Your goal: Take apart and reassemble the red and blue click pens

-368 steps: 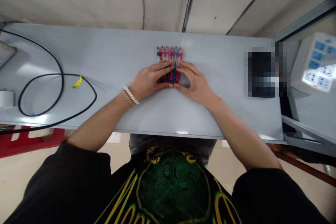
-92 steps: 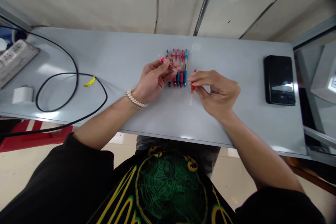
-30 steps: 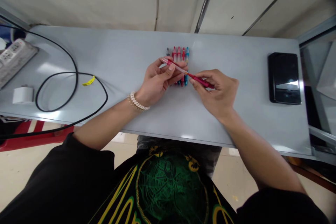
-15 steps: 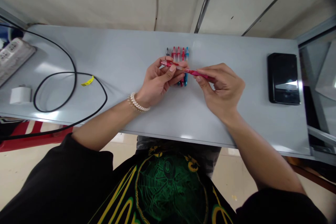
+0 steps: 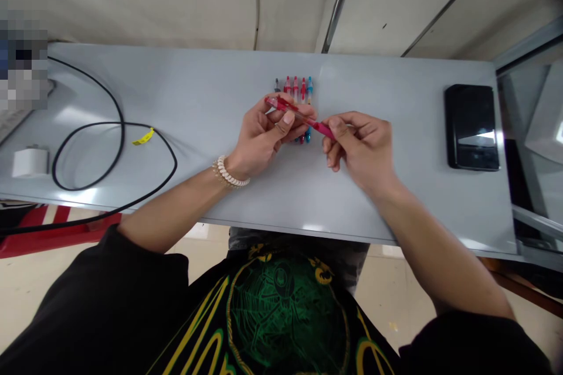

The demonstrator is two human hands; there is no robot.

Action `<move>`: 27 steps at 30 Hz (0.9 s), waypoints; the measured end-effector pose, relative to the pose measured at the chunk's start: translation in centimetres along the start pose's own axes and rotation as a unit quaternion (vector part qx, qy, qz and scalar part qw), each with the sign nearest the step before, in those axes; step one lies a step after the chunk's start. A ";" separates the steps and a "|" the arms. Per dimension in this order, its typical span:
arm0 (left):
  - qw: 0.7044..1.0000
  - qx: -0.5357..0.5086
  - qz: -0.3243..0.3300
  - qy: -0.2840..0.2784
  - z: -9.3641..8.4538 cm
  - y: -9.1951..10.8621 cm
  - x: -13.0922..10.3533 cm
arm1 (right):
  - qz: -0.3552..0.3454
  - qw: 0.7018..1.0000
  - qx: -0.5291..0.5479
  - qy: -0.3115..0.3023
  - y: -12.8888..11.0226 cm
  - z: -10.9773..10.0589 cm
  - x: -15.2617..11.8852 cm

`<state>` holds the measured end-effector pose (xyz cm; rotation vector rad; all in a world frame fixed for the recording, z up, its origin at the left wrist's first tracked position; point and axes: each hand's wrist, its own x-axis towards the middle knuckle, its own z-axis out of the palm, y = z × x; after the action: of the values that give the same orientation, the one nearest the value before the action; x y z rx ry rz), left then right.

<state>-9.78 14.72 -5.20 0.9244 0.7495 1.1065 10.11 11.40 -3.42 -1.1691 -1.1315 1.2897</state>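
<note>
A red and clear pen [image 5: 308, 120] is held between both hands above the grey table. My left hand [image 5: 264, 137] grips its clear left part between thumb and fingers, with a beaded band on the wrist. My right hand [image 5: 360, 149] pinches the pink right end between thumb and forefinger, its other fingers curled below. Just behind the held pen lies a row of several pens [image 5: 295, 87] with grey, red and blue tops. My left hand and the held pen partly hide that row.
On the left of the table [image 5: 211, 199] are a looped black cable [image 5: 124, 146] with a yellow tag [image 5: 143, 137] and a white adapter [image 5: 30, 163]. A black glossy box [image 5: 472, 128] sits at the right. A wall stands behind the table.
My right hand has turned and shifted slightly left, with its lower fingers now showing beneath the pen. The pen slopes down more steeply to the right. The whole view has shifted slightly.
</note>
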 end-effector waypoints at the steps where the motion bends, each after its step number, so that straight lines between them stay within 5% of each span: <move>1: 1.000 0.006 0.003 -0.008 -0.1 0.0 0.0 | 0.030 0.999 0.019 -0.012 -0.2 -0.1 0.1; 6: 1.000 0.001 0.008 -0.026 0.0 0.0 -0.1 | 0.118 0.989 0.071 -0.050 -0.2 -0.4 0.5; 12: 0.998 -0.034 -0.036 0.032 0.8 0.5 -0.4 | 0.079 0.992 0.038 -0.094 1.1 -0.5 0.6; 17: 0.997 -0.045 -0.028 0.059 0.8 0.7 -0.2 | -0.113 0.988 -0.099 -0.015 1.6 -0.4 0.2; 21: 0.998 -0.039 -0.014 0.054 0.5 0.7 -0.1 | -0.274 0.924 -0.261 0.059 1.8 -0.3 -0.2; 27: 0.998 -0.065 0.014 0.005 0.4 0.4 -0.2 | -0.138 0.976 -0.170 -0.013 2.2 -0.4 0.1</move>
<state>-9.66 14.52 -4.63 0.8228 0.6666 1.1707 10.32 11.39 -5.65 -1.1882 -1.5188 0.9233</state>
